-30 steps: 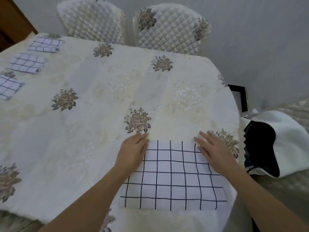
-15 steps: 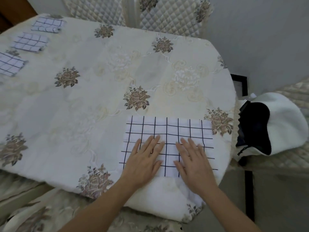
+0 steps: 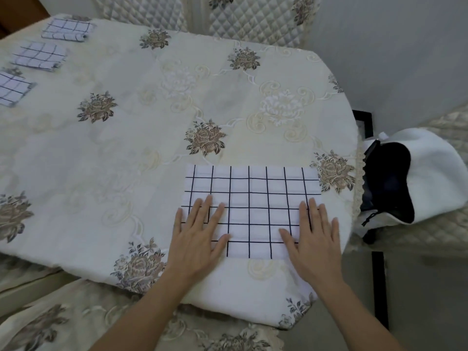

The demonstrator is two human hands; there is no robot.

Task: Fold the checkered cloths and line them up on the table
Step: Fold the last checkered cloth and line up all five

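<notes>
A white cloth with a black grid (image 3: 253,193) lies flat near the table's front right edge. My left hand (image 3: 198,236) presses flat on its near left corner, fingers straight and spread. On the near right corner my right hand (image 3: 312,239) lies flat in the same way. Three folded checkered cloths sit in a row along the far left: one at the back (image 3: 66,29), one in the middle (image 3: 39,55), one partly cut off by the frame edge (image 3: 11,88).
The table (image 3: 131,148) wears a cream cloth with embroidered flowers. Two quilted chair backs (image 3: 253,19) stand behind it. A white and black bag (image 3: 428,173) rests on a seat just past the right edge. Another padded seat lies below the front edge.
Both hands slid apart from the cloth's middle to its near corners. A second ago they were at its far edge. The camera has tilted down.
</notes>
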